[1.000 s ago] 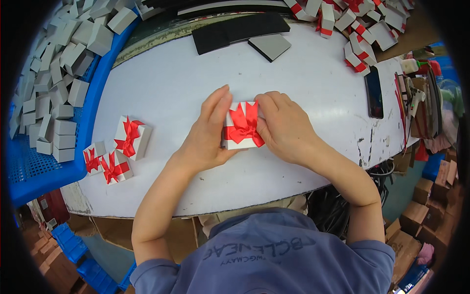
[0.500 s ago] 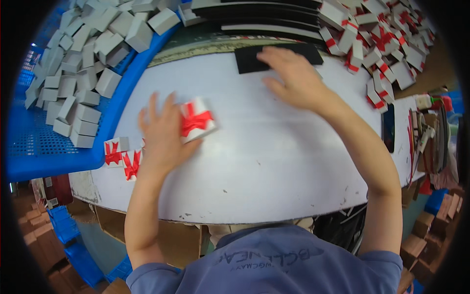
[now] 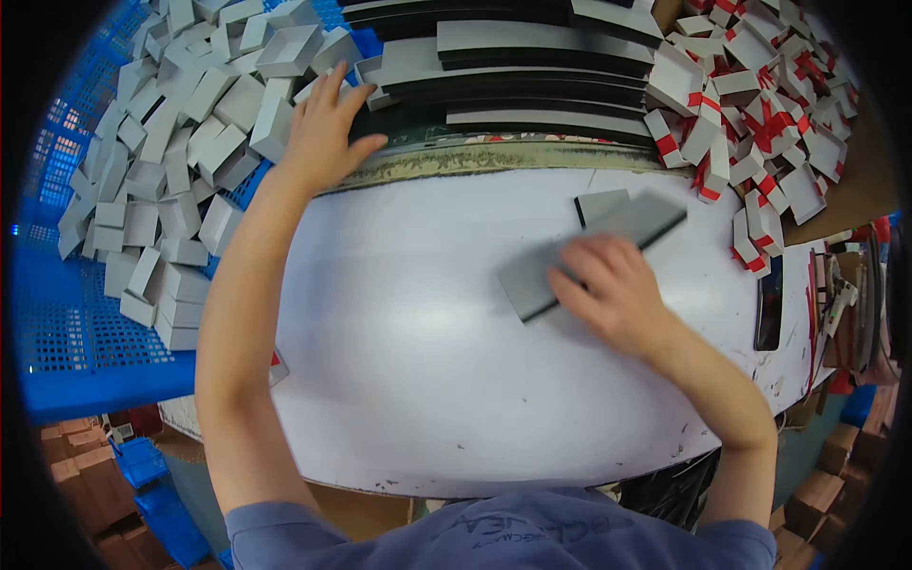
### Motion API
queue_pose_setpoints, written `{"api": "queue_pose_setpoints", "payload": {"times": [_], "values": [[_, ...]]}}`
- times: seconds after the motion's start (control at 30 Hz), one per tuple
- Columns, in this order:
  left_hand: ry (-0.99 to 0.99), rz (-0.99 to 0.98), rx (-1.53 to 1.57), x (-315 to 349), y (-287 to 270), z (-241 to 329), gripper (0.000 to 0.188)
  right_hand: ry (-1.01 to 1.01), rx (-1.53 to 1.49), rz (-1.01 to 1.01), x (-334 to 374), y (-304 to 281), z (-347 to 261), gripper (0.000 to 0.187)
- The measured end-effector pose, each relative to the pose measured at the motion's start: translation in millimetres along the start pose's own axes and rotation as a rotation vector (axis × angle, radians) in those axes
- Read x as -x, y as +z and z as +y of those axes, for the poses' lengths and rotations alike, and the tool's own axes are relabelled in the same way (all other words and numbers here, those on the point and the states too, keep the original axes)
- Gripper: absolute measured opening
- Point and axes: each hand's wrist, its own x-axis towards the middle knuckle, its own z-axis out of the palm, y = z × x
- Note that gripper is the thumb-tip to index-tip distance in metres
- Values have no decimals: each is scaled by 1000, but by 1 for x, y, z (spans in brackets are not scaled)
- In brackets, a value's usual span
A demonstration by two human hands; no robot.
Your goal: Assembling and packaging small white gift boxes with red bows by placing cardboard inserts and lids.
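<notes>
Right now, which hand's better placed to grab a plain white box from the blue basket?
Left, I'd say: left hand is open beside the white boxes; right hand is at the grey strip, farther away.

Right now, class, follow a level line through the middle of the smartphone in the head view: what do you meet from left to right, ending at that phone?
Blue perforated plastic basket, plain white boxes, left forearm, grey-faced, black-edged strip, right hand, black smartphone.

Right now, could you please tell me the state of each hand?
Left hand: open, by the plain white boxes.
Right hand: closed on the grey strip.
</notes>
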Motion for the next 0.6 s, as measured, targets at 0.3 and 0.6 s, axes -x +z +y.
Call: {"api": "queue_pose_setpoints", "payload": {"times": [0.3, 0.6], "values": [[-155, -339, -134, -12, 4, 1, 40, 340, -153, -129, 44, 19, -6, 41], [-20, -149, 529, 145, -31, 100, 34, 314, -293, -134, 28, 5, -11, 42]]}}
